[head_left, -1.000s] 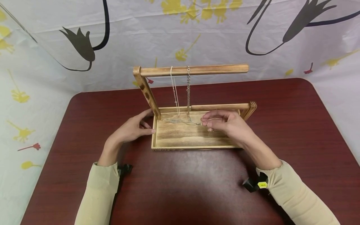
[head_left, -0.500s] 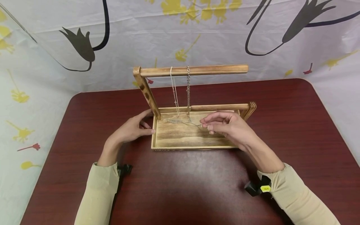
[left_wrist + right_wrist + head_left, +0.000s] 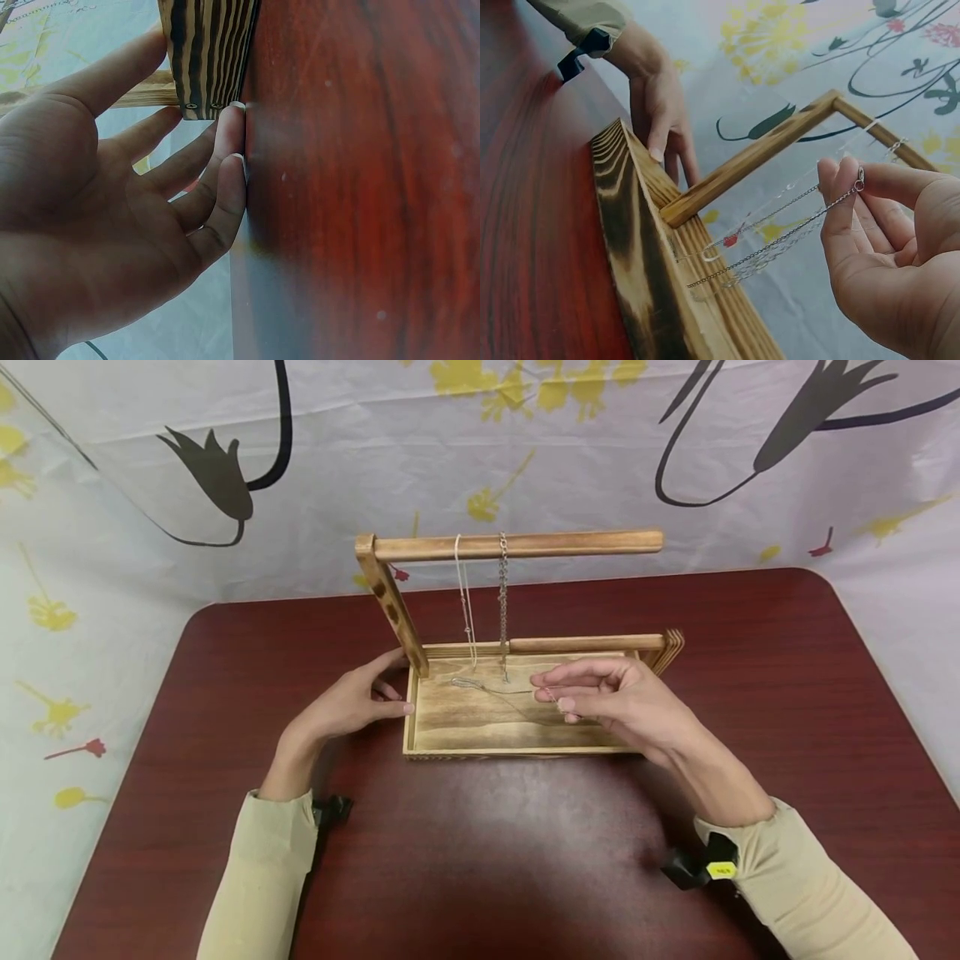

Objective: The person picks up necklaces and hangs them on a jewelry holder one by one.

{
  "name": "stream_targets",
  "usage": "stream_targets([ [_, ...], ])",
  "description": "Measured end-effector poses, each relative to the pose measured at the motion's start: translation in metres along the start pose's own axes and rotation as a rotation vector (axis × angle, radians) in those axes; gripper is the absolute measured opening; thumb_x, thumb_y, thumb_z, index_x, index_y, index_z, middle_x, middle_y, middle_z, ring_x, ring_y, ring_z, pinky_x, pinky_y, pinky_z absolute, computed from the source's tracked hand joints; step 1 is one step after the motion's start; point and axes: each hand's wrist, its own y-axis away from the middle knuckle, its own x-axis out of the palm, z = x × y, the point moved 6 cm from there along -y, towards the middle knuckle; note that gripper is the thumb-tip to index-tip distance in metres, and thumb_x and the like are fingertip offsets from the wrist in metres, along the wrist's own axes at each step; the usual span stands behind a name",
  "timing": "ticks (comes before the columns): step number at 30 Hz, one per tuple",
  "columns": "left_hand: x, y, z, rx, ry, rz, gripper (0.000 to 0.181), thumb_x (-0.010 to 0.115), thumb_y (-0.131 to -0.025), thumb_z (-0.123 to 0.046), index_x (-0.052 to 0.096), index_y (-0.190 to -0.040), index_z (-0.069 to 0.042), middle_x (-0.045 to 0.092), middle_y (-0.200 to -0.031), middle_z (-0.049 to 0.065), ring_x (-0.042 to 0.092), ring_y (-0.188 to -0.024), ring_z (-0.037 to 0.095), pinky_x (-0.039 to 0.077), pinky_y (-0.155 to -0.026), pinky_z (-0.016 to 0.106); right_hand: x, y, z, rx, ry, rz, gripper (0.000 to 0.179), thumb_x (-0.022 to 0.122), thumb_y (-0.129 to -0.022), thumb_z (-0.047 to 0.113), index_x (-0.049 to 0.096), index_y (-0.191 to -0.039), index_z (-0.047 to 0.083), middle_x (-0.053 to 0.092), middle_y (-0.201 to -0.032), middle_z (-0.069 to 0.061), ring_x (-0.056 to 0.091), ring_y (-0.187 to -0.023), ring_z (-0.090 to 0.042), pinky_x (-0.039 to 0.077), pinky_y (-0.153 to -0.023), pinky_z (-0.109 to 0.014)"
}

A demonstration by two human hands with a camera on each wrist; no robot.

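In the head view, my right hand (image 3: 626,702) pinches the clasp end of a thin silver chain necklace (image 3: 468,682) between thumb and fingers, over the wooden tray. The right wrist view shows the clasp (image 3: 860,178) at the fingertips and the chain (image 3: 780,242) slanting down to the tray. My left hand (image 3: 348,700) rests against the left end of the wooden jewelry stand (image 3: 487,750), thumb at the tray's rim. Several of its fingertips (image 3: 232,184) touch the tabletop in the left wrist view. A pale necklace (image 3: 468,610) and a thicker silver chain (image 3: 503,593) hang from the top bar.
The stand's top bar (image 3: 570,543) runs out from a slanted left post (image 3: 397,610). A shorter bar (image 3: 585,644) crosses the tray's back edge. The dark red table (image 3: 487,860) meets a patterned white sheet (image 3: 555,468) behind.
My right hand has moved slightly right and nearer me, drawing the silver chain's end along; its piled part in the tray has shrunk and slid right. My left hand has stayed put.
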Motion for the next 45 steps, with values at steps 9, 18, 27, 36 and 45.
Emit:
stream_targets([
  [9, -0.002, -0.002, -0.001, -0.006, 0.002, 0.011, 0.085, 0.075, -0.091, -0.022, 0.024, -0.159, -0.017, 0.037, -0.155, 0.011, 0.061, -0.105, 0.026, 0.051, -0.086, 0.04, 0.004, 0.005, 0.014, -0.048, 0.062, 0.04, 0.037, 0.063, -0.088, -0.014, 0.07, -0.12, 0.003, 0.069, -0.121, -0.013, 0.067, -0.107, -0.022, 0.057, -0.079, -0.027],
  [18, -0.003, -0.002, -0.001, -0.019, -0.001, 0.014, 0.085, 0.075, -0.091, -0.022, 0.024, -0.159, -0.017, 0.037, -0.155, 0.01, 0.061, -0.105, 0.025, 0.051, -0.086, 0.04, 0.009, 0.009, 0.025, -0.12, 0.0, 0.095, 0.037, 0.057, -0.09, -0.018, 0.072, -0.118, 0.002, 0.07, -0.117, -0.013, 0.068, -0.104, -0.019, 0.056, -0.077, -0.023],
  [27, -0.001, -0.001, -0.001, -0.03, 0.004, 0.02, 0.085, 0.075, -0.091, -0.021, 0.024, -0.159, -0.018, 0.039, -0.154, 0.01, 0.061, -0.105, 0.025, 0.051, -0.086, 0.04, 0.006, 0.015, 0.038, -0.201, -0.043, 0.05, 0.034, 0.054, -0.094, -0.016, 0.074, -0.115, 0.003, 0.069, -0.12, -0.013, 0.068, -0.108, -0.019, 0.056, -0.07, -0.021],
  [36, -0.001, 0.0, -0.001, -0.028, -0.002, 0.017, 0.085, 0.075, -0.091, -0.022, 0.025, -0.159, -0.018, 0.039, -0.153, 0.01, 0.061, -0.104, 0.025, 0.05, -0.086, 0.04, 0.004, 0.021, 0.053, -0.289, -0.068, 0.059, 0.037, 0.049, -0.092, -0.022, 0.071, -0.117, -0.006, 0.067, -0.122, -0.021, 0.067, -0.11, -0.026, 0.057, -0.069, -0.026],
  [45, -0.001, -0.001, -0.001, -0.027, 0.001, 0.017, 0.085, 0.075, -0.091, -0.022, 0.024, -0.159, -0.018, 0.039, -0.153, 0.01, 0.061, -0.104, 0.025, 0.05, -0.086, 0.04, 0.002, 0.029, 0.068, -0.319, -0.056, 0.065, 0.039, 0.046, -0.093, -0.023, 0.07, -0.118, -0.005, 0.067, -0.122, -0.021, 0.067, -0.111, -0.026, 0.057, -0.07, -0.025],
])
